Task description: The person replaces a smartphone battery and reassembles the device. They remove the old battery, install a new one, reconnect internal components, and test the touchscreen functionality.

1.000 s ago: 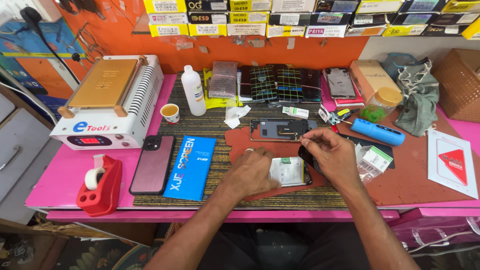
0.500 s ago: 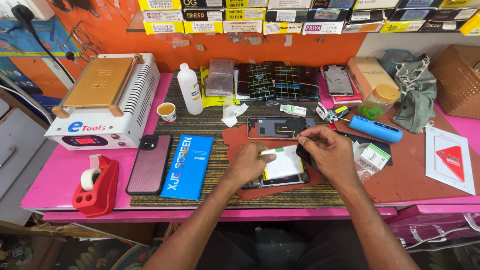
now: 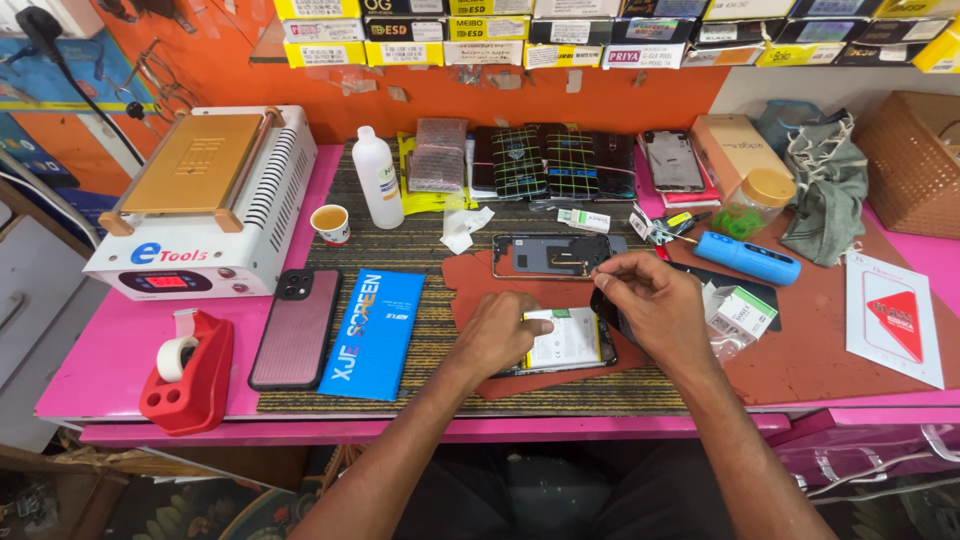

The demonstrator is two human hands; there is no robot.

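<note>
An opened phone (image 3: 565, 340) with a white battery showing lies on a red-brown mat (image 3: 470, 275) in front of me. My left hand (image 3: 497, 335) rests on its left end, fingers curled and pressing it down. Just right of it, my right hand (image 3: 645, 300) hovers over the phone's top right corner, with thumb and fingers pinched on a thin dark piece (image 3: 600, 303). What that piece is I cannot make out. A separate dark phone frame (image 3: 550, 255) lies on the mat just beyond both hands.
On the left are a white heating machine (image 3: 200, 200), a red tape dispenser (image 3: 185, 375), a dark cased phone (image 3: 297, 325) and a blue flat box (image 3: 375, 335). A white bottle (image 3: 378, 180) and small cup (image 3: 331, 222) stand behind. On the right: blue cylinder (image 3: 748, 258), grey cloth (image 3: 825, 190), wicker basket (image 3: 915, 160).
My right hand has shifted slightly left and away from me, toward the phone's top corner. My left hand stays pressed on the opened phone.
</note>
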